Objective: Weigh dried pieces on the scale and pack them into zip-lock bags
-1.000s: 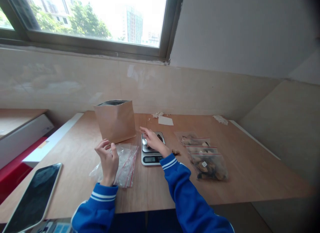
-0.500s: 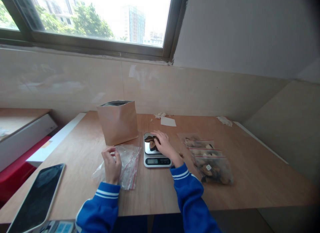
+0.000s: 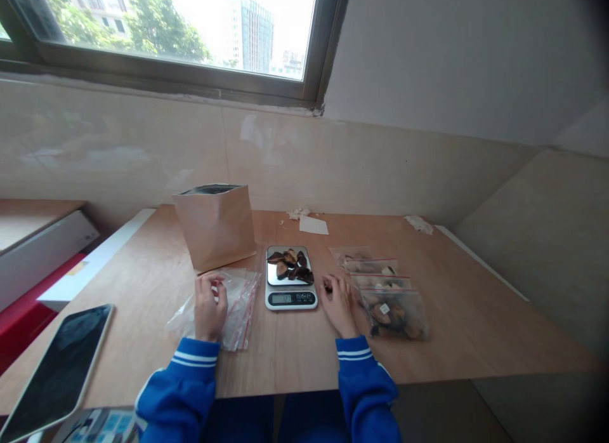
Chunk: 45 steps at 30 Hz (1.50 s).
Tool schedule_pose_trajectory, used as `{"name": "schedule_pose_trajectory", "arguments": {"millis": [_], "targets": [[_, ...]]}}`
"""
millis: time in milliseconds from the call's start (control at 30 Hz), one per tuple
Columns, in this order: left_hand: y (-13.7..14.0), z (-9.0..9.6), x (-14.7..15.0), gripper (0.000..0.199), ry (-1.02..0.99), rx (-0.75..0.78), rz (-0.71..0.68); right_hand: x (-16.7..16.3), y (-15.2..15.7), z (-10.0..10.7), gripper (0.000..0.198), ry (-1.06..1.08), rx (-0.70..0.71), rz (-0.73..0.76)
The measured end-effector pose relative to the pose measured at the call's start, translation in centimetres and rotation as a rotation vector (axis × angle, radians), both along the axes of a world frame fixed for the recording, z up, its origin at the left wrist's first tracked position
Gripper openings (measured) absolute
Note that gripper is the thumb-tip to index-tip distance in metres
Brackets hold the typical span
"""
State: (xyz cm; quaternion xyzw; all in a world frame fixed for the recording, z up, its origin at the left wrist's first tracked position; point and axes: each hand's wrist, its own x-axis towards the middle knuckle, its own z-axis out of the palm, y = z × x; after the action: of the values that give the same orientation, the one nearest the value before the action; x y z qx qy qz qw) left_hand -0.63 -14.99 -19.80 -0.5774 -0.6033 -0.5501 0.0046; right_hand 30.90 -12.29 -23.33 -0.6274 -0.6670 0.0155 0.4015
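Dark brown dried pieces, like sliced mushroom (image 3: 291,264), lie spread on the steel plate of a white digital kitchen scale (image 3: 292,301) with a lit display. Just right of the scale, my right hand (image 3: 339,303) is low over the table, its fingers bent round a small dark piece (image 3: 328,286) that shows at the fingertips. My left hand (image 3: 210,308) rests on a stack of clear zip bags (image 3: 242,303), fingers loosely curled, thumb and forefinger apart, nothing visible between them. Filled zip bags (image 3: 398,313) of similar pieces overlap in a row beyond my right hand.
A brown stand-up paper pouch (image 3: 216,230) stands with its top open behind the clear bags. A phone (image 3: 59,360) lies at the left table edge. A white paper card (image 3: 313,225) and crumpled scraps (image 3: 419,224) lie near the wall.
My right hand has left the scale plate and moved right and down to the table, uncovering the pieces on the plate. My left hand stays on the clear bags. The view has shifted slightly.
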Motion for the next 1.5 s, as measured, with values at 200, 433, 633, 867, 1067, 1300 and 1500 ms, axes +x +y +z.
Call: {"name": "schedule_pose_trajectory", "arguments": {"millis": [200,433,633,867,1067,1300,1500], "targets": [[0.0,-0.1,0.0,0.009,-0.007,-0.024,-0.007,0.3,0.1,-0.3,0.027,0.045,0.001,0.048],[-0.1,-0.2,-0.1,0.010,-0.006,-0.061,-0.055,0.4,0.0,-0.1,0.031,0.160,0.033,0.036],[0.0,-0.4,-0.1,0.012,0.019,-0.083,-0.080,0.2,-0.2,0.7,0.033,0.292,-0.013,0.085],[0.0,-0.4,-0.1,0.013,0.022,-0.096,-0.090,0.0,-0.5,1.5,0.041,0.409,-0.061,0.022],[-0.1,-0.4,-0.1,0.013,-0.006,-0.114,-0.081,0.3,-0.4,0.8,0.037,0.410,-0.053,0.008],[0.0,-0.4,-0.2,0.014,-0.026,-0.110,-0.075,0.6,-0.1,0.2,0.037,0.394,-0.005,-0.029],[-0.1,-0.3,-0.2,0.014,-0.034,-0.123,-0.071,0.6,-0.1,0.5,0.037,0.371,0.010,-0.053]]}}
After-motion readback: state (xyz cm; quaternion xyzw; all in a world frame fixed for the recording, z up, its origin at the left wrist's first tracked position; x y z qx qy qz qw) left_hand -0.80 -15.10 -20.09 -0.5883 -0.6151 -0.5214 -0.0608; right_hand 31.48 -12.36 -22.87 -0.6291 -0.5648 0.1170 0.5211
